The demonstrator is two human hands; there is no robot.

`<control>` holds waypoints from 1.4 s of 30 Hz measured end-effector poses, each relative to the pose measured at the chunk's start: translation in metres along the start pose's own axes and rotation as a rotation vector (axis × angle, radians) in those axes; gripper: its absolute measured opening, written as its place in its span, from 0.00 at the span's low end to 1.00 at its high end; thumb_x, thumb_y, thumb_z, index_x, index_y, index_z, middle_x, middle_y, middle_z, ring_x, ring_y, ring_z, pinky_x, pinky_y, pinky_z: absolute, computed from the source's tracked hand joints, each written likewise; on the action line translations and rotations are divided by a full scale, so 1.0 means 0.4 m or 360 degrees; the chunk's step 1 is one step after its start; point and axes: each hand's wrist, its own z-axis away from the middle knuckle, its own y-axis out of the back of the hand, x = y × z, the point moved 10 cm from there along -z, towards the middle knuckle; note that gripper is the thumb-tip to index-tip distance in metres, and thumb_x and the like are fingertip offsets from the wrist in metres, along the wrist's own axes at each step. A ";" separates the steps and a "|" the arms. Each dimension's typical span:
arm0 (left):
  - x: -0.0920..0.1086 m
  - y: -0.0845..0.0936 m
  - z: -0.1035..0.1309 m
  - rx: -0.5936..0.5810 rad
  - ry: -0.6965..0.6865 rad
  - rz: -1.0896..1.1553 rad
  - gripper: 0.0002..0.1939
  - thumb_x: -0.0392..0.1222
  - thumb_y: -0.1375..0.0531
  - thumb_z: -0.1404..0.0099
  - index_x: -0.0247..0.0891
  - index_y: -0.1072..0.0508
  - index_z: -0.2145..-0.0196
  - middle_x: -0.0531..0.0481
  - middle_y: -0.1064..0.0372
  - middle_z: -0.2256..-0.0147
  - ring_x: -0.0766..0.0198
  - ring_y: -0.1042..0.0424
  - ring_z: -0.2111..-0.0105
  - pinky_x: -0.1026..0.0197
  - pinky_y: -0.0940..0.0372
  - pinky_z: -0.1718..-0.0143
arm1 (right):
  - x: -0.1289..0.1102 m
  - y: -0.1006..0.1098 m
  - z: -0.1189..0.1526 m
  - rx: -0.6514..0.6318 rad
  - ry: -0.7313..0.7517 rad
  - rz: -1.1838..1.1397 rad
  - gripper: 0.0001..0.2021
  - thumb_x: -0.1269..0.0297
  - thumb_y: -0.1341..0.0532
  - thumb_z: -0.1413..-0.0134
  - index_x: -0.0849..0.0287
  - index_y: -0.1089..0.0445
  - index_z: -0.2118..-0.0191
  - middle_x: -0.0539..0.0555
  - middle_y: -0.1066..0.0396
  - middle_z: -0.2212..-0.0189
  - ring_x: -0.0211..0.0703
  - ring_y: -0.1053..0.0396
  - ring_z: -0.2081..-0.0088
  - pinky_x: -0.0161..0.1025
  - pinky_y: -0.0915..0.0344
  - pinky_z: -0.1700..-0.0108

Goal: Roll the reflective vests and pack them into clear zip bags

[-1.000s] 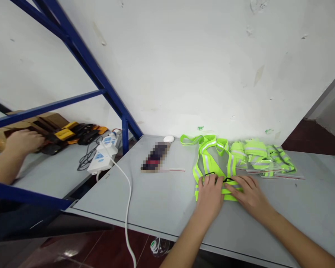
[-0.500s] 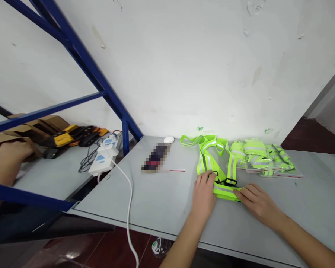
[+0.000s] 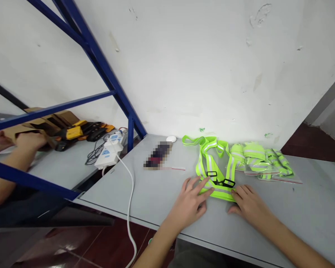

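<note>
A neon-yellow reflective vest (image 3: 208, 162) made of straps with grey stripes and black buckles lies on the grey table. Its waist band (image 3: 222, 191) is folded flat in layers at the near side. My left hand (image 3: 190, 203) is open, fingers spread, fingertips resting on the band's left end beside a buckle. At the right end, the fingers of my right hand (image 3: 249, 203) lie against the band, with the thumb apart on the tabletop.
Bagged reflective straps (image 3: 255, 158) lie to the right by the wall. A blurred-out flat object (image 3: 158, 155) and a white round item (image 3: 171, 139) are left. A white cable (image 3: 132, 201) crosses the table edge. Beyond a blue frame (image 3: 114, 85), another person's hand (image 3: 30, 140) reaches into a box.
My left hand has let go of the band's buckle area, moved left and spread its fingers. My right thumb has come off the band. The view has shifted slightly.
</note>
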 end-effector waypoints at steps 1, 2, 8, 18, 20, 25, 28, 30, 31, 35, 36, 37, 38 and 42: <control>0.015 -0.007 -0.005 -0.0012 -0.0025 -0.0020 0.21 0.39 0.42 0.35 0.52 0.32 0.45 0.50 0.40 0.40 0.51 0.44 0.41 0.40 0.54 0.39 | -0.001 -0.009 0.001 -0.0018 0.0002 0.0006 0.21 0.46 0.39 0.45 0.65 0.29 0.63 0.57 0.32 0.70 0.47 0.34 0.66 0.44 0.37 0.61; 0.028 -0.017 -0.013 -0.0024 -0.0042 -0.0030 0.18 0.43 0.43 0.34 0.52 0.32 0.46 0.50 0.37 0.42 0.53 0.41 0.43 0.39 0.55 0.39 | -0.001 -0.018 0.002 -0.0046 -0.0002 0.0017 0.20 0.48 0.39 0.44 0.64 0.30 0.64 0.57 0.32 0.69 0.47 0.34 0.66 0.43 0.37 0.62; 0.058 -0.073 -0.083 -0.0096 -0.0072 -0.0151 0.17 0.46 0.40 0.35 0.42 0.31 0.48 0.47 0.30 0.56 0.56 0.33 0.55 0.51 0.41 0.47 | -0.006 -0.045 0.007 -0.0128 -0.0075 0.0104 0.23 0.45 0.43 0.42 0.65 0.32 0.62 0.61 0.32 0.65 0.49 0.32 0.64 0.42 0.35 0.65; 0.088 -0.072 -0.038 -0.0166 -0.0090 -0.0178 0.23 0.47 0.40 0.36 0.36 0.34 0.46 0.44 0.30 0.56 0.54 0.32 0.55 0.55 0.35 0.54 | -0.044 -0.038 -0.007 -0.0224 0.0164 0.0210 0.08 0.62 0.41 0.39 0.63 0.31 0.62 0.58 0.32 0.67 0.48 0.34 0.66 0.41 0.38 0.71; 0.105 -0.073 -0.012 -0.0205 -0.0153 -0.0206 0.21 0.41 0.42 0.34 0.36 0.36 0.44 0.43 0.30 0.53 0.55 0.32 0.54 0.56 0.36 0.53 | -0.041 -0.031 0.003 -0.0224 0.0222 0.0167 0.09 0.63 0.42 0.39 0.63 0.31 0.59 0.57 0.31 0.65 0.47 0.34 0.65 0.41 0.37 0.69; 0.143 -0.071 0.031 -0.0260 -0.0290 -0.0385 0.23 0.32 0.46 0.33 0.36 0.39 0.41 0.38 0.33 0.45 0.55 0.29 0.54 0.56 0.35 0.55 | -0.043 -0.028 0.013 -0.0309 0.0206 0.0156 0.07 0.65 0.39 0.43 0.61 0.31 0.60 0.56 0.31 0.65 0.46 0.34 0.66 0.40 0.37 0.70; 0.162 -0.076 0.028 -0.0296 -0.0345 -0.0454 0.22 0.31 0.46 0.34 0.32 0.38 0.42 0.34 0.32 0.47 0.53 0.27 0.56 0.55 0.33 0.57 | -0.058 -0.026 0.008 -0.0338 0.0171 0.0229 0.06 0.71 0.38 0.47 0.62 0.30 0.62 0.57 0.31 0.66 0.46 0.33 0.67 0.40 0.37 0.71; 0.168 -0.081 0.017 -0.0323 -0.0324 -0.0488 0.21 0.30 0.46 0.34 0.30 0.36 0.43 0.34 0.30 0.50 0.52 0.26 0.58 0.55 0.32 0.61 | -0.070 -0.024 0.004 -0.0340 0.0161 0.0286 0.07 0.74 0.39 0.49 0.63 0.30 0.62 0.58 0.30 0.65 0.47 0.33 0.68 0.41 0.37 0.72; 0.168 -0.084 0.011 -0.0335 -0.0292 -0.0502 0.20 0.29 0.46 0.35 0.30 0.36 0.44 0.34 0.30 0.51 0.52 0.26 0.59 0.55 0.31 0.63 | -0.074 -0.023 0.002 -0.0337 0.0151 0.0303 0.07 0.75 0.39 0.50 0.63 0.30 0.62 0.59 0.30 0.65 0.47 0.33 0.68 0.41 0.38 0.73; 0.165 -0.088 -0.001 -0.0341 -0.0207 -0.0489 0.19 0.28 0.45 0.36 0.30 0.35 0.47 0.36 0.28 0.58 0.52 0.26 0.63 0.55 0.31 0.68 | -0.079 -0.019 -0.007 -0.0324 0.0072 0.0302 0.06 0.71 0.37 0.51 0.62 0.30 0.64 0.59 0.30 0.65 0.49 0.33 0.67 0.42 0.38 0.72; 0.163 -0.087 -0.002 -0.0336 -0.0209 -0.0468 0.19 0.28 0.45 0.36 0.30 0.35 0.47 0.37 0.29 0.59 0.52 0.26 0.63 0.55 0.31 0.67 | -0.079 -0.020 -0.009 -0.0316 0.0047 0.0299 0.06 0.69 0.37 0.50 0.61 0.31 0.64 0.59 0.30 0.65 0.49 0.33 0.67 0.42 0.38 0.71; 0.161 -0.085 -0.002 -0.0334 -0.0213 -0.0439 0.19 0.28 0.46 0.36 0.31 0.36 0.47 0.38 0.29 0.59 0.53 0.26 0.63 0.55 0.31 0.66 | -0.080 -0.022 -0.010 -0.0306 0.0025 0.0299 0.06 0.69 0.37 0.50 0.61 0.31 0.64 0.58 0.31 0.66 0.49 0.33 0.67 0.42 0.38 0.71; 0.157 -0.081 -0.002 -0.0334 -0.0220 -0.0403 0.19 0.29 0.46 0.36 0.32 0.36 0.47 0.38 0.29 0.58 0.53 0.27 0.62 0.55 0.31 0.65 | -0.082 -0.025 -0.012 -0.0292 0.0008 0.0302 0.05 0.69 0.38 0.48 0.61 0.32 0.64 0.58 0.31 0.66 0.49 0.33 0.66 0.42 0.38 0.70; 0.143 -0.060 -0.001 -0.0375 -0.0235 -0.0184 0.18 0.31 0.46 0.36 0.35 0.36 0.48 0.41 0.29 0.54 0.55 0.28 0.58 0.55 0.32 0.56 | -0.099 -0.029 -0.013 -0.0199 0.0002 0.0292 0.09 0.73 0.42 0.45 0.63 0.33 0.57 0.56 0.30 0.66 0.48 0.33 0.67 0.42 0.39 0.68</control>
